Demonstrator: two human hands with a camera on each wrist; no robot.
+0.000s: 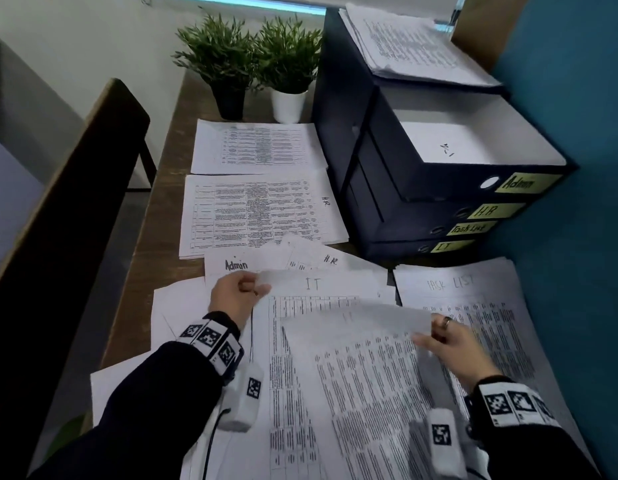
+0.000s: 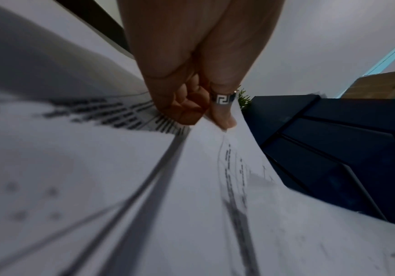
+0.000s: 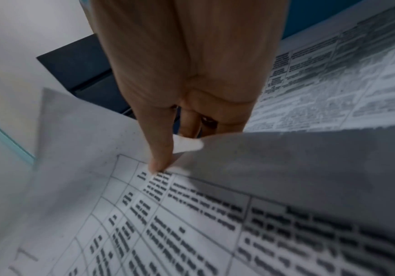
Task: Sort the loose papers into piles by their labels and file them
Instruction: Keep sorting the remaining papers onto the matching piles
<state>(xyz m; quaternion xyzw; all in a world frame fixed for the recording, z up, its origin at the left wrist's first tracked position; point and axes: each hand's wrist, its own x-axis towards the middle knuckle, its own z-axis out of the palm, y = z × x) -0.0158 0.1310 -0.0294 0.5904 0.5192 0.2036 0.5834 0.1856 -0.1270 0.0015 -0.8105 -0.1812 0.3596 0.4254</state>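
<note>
Labelled file boxes (image 1: 439,188) stand at 2 o'clock; the Admin box is open; sorted piles lie on the worktop (image 1: 155,216) at 12, Task List pile (image 1: 473,306) at 3; nothing else looks filed; left hand (image 1: 236,296) and right hand (image 1: 449,341) each pinch an IT sheet (image 1: 352,341) corner

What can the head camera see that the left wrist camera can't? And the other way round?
Only the head camera shows the right hand pinching the lifted sheet, the Admin sheet and the Task List pile. Only the left wrist camera shows the patterned ring up close. Both show the left hand pinching the IT sheet and the dark file boxes.
</note>
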